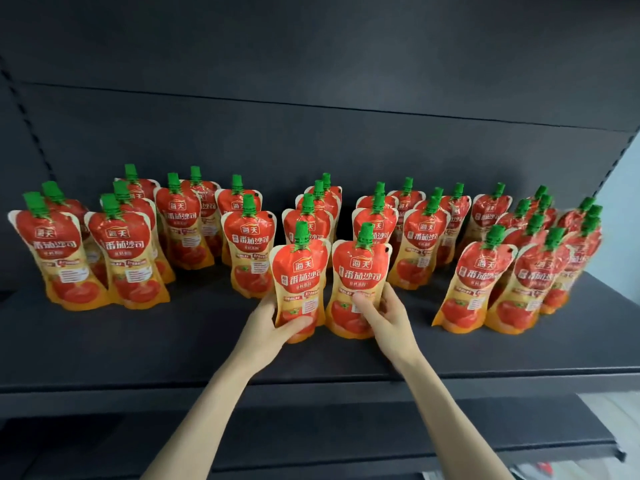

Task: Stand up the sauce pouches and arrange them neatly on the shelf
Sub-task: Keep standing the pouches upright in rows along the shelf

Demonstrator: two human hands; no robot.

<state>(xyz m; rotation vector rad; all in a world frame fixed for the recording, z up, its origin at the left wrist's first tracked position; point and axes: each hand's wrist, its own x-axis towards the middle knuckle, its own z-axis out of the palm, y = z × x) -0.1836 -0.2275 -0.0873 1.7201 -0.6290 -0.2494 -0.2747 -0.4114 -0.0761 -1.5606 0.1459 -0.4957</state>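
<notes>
Two red and yellow tomato sauce pouches with green caps stand upright at the front middle of the dark shelf (173, 344). My left hand (273, 327) grips the lower part of the left pouch (300, 271), thumb across its front. My right hand (384, 317) grips the lower right side of the right pouch (360, 271), thumb on its front. Behind them several more pouches stand in rows running front to back: a group at the left (121, 247), a middle group (247, 247) and a group at the right (479, 282).
The shelf's black back panel (311, 133) rises behind the pouches. A lower dark shelf (104, 441) juts out beneath the front edge. A light wall (627, 216) shows at the far right. Bare shelf surface lies in front of the left rows.
</notes>
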